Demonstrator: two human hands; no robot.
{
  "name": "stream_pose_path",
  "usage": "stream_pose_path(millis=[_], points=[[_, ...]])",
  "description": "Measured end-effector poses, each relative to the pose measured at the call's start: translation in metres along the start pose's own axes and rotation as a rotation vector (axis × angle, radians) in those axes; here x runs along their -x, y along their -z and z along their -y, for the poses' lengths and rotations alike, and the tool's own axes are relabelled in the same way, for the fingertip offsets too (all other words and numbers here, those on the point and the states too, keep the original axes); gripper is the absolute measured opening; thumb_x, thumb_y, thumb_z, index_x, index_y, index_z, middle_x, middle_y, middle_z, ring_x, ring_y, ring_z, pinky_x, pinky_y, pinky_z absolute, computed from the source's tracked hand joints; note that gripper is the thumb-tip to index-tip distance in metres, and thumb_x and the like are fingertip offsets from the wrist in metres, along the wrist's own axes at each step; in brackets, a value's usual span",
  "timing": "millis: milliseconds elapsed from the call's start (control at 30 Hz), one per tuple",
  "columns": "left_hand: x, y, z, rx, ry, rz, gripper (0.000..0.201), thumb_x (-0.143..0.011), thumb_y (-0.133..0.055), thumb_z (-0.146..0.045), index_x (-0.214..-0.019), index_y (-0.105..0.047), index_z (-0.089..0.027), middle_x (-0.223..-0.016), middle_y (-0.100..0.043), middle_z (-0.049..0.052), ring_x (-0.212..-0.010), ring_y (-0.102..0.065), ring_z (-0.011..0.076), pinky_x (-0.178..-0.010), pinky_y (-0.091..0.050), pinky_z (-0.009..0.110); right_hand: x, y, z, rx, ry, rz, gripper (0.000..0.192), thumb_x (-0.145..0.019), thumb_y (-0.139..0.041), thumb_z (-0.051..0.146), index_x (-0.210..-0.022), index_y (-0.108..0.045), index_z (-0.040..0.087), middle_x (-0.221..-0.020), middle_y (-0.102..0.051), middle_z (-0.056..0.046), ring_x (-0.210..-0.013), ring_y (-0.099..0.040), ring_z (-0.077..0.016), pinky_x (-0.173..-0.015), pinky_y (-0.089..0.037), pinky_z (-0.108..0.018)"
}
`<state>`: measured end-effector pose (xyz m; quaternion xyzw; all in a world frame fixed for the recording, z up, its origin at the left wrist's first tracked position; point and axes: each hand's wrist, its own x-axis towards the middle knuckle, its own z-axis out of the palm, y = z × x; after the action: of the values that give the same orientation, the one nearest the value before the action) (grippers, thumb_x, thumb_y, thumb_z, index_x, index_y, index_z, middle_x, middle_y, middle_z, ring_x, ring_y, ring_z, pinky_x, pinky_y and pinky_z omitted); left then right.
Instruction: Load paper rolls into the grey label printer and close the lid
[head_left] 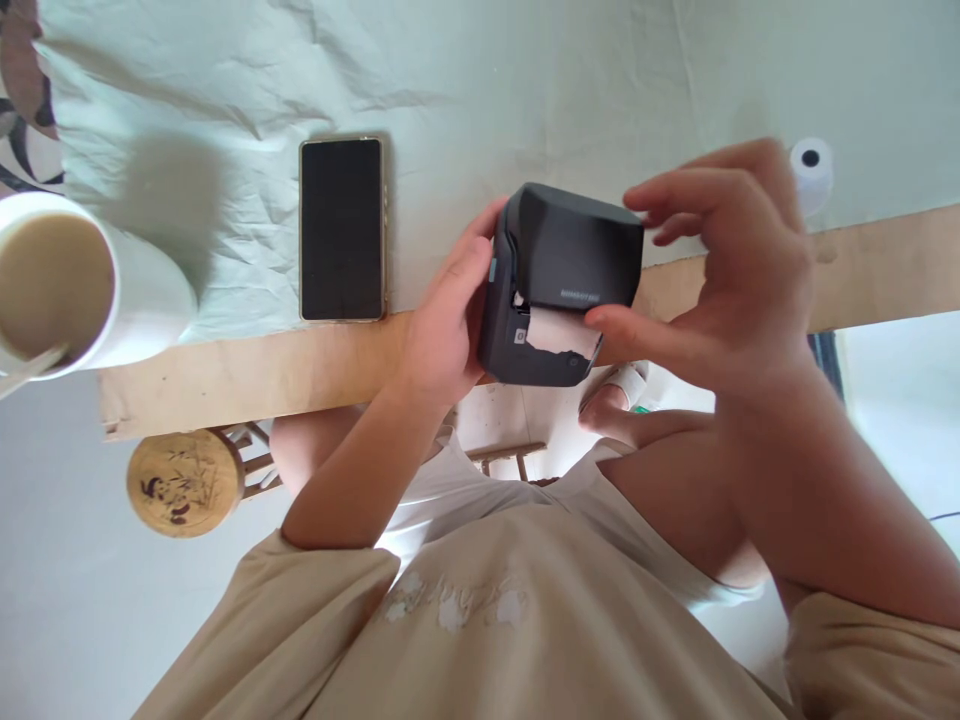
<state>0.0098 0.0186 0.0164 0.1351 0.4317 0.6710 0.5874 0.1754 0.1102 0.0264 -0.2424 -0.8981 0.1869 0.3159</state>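
Nearest the camera: beige shirt, both forearms reaching out toward the table edge. Left hand (pixel 450 320) grips the left side of a small black label printer (pixel 559 285), palm against its side, thumb up near the top. Right hand (pixel 731 265) sits at the printer's right, thumb pressed on the torn paper strip (pixel 561 333) coming out of the front slot, the other fingers curled loosely above the lid, not clamped. Printer is held at the table's near edge, over the wooden board (pixel 300 365).

Round wooden stool (pixel 184 482) below the edge at left. Farther out on the pale cloth: phone (pixel 342 228), screen dark, left of the printer. Cup (pixel 67 285) of milky drink far left. Paper roll (pixel 811 172) behind the right hand.
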Motion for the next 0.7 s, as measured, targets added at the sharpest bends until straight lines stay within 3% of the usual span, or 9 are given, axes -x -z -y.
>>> stream_pose_path(millis=[67, 133, 267, 333, 433, 567, 633, 700], points=[[0.000, -0.001, 0.001, -0.044, 0.006, -0.043, 0.030, -0.091, -0.056, -0.025, -0.120, -0.056, -0.022, -0.104, -0.065, -0.002, -0.091, -0.063, 0.0114, -0.095, -0.050, 0.029, 0.001, -0.002, 0.005, 0.019, -0.070, -0.144, 0.037, -0.081, -0.070, 0.042, -0.106, -0.058, 0.018, -0.079, -0.054, -0.002, -0.074, -0.056, -0.0100, -0.063, -0.045, -0.027], [-0.001, 0.002, 0.003, -0.080, -0.004, -0.001, 0.033, -0.086, -0.060, -0.019, -0.119, -0.058, -0.025, -0.103, -0.065, -0.002, -0.085, -0.061, 0.0100, -0.080, -0.050, 0.023, 0.000, -0.005, 0.010, 0.001, -0.140, -0.258, 0.022, -0.086, -0.065, 0.034, -0.093, -0.055, 0.015, -0.072, -0.049, 0.001, -0.065, -0.055, -0.0058, -0.055, -0.036, -0.023], [-0.006, 0.014, 0.009, -0.037, -0.026, 0.134, 0.033, -0.084, -0.067, -0.020, -0.116, -0.062, -0.028, -0.105, -0.066, -0.003, -0.089, -0.060, 0.0105, -0.074, -0.051, 0.020, -0.004, -0.008, 0.012, -0.150, -0.163, -0.399, 0.022, -0.089, -0.059, 0.030, -0.078, -0.048, 0.015, -0.079, -0.053, -0.002, -0.082, -0.067, -0.0124, -0.066, -0.047, -0.027], [-0.007, 0.019, 0.010, -0.040, -0.029, 0.145, 0.037, -0.085, -0.066, -0.022, -0.121, -0.059, -0.029, -0.113, -0.064, -0.002, -0.091, -0.061, 0.0109, -0.076, -0.052, 0.021, -0.004, -0.008, 0.011, -0.130, -0.157, -0.333, 0.016, -0.090, -0.057, 0.030, -0.081, -0.053, 0.017, -0.082, -0.059, -0.002, -0.084, -0.066, -0.0129, -0.070, -0.049, -0.029], [-0.006, 0.022, 0.010, -0.087, -0.024, 0.200, 0.046, -0.086, -0.065, -0.027, -0.131, -0.052, -0.029, -0.127, -0.060, 0.000, -0.097, -0.063, 0.0138, -0.078, -0.053, 0.025, -0.004, -0.007, 0.011, 0.046, -0.121, -0.129, 0.010, -0.088, -0.059, 0.028, -0.089, -0.063, 0.019, -0.082, -0.066, 0.001, -0.065, -0.056, -0.0072, -0.061, -0.043, -0.026], [-0.006, 0.024, 0.008, -0.160, 0.024, 0.267, 0.056, -0.083, -0.068, -0.032, -0.136, -0.049, -0.028, -0.135, -0.059, 0.003, -0.120, -0.060, 0.0214, -0.090, -0.054, 0.029, -0.003, -0.006, 0.017, 0.216, -0.144, 0.086, 0.029, -0.084, -0.060, 0.028, -0.112, -0.068, 0.025, -0.093, -0.069, 0.001, -0.065, -0.054, -0.0087, -0.058, -0.037, -0.026], [-0.006, 0.026, 0.007, -0.181, 0.043, 0.265, 0.058, -0.083, -0.069, -0.034, -0.137, -0.048, -0.029, -0.135, -0.059, 0.004, -0.120, -0.061, 0.0225, -0.088, -0.055, 0.029, -0.004, -0.006, 0.019, 0.277, -0.178, 0.192, 0.029, -0.084, -0.058, 0.029, -0.111, -0.069, 0.025, -0.098, -0.069, 0.000, -0.069, -0.056, -0.0101, -0.059, -0.036, -0.026], [-0.006, 0.027, 0.006, -0.195, 0.050, 0.259, 0.061, -0.082, -0.070, -0.035, -0.138, -0.047, -0.028, -0.137, -0.058, 0.004, -0.121, -0.061, 0.0226, -0.086, -0.054, 0.027, -0.005, -0.005, 0.019, 0.261, -0.197, 0.231, 0.022, -0.082, -0.059, 0.030, -0.100, -0.070, 0.024, -0.090, -0.069, 0.001, -0.064, -0.053, -0.0096, -0.056, -0.033, -0.025]])
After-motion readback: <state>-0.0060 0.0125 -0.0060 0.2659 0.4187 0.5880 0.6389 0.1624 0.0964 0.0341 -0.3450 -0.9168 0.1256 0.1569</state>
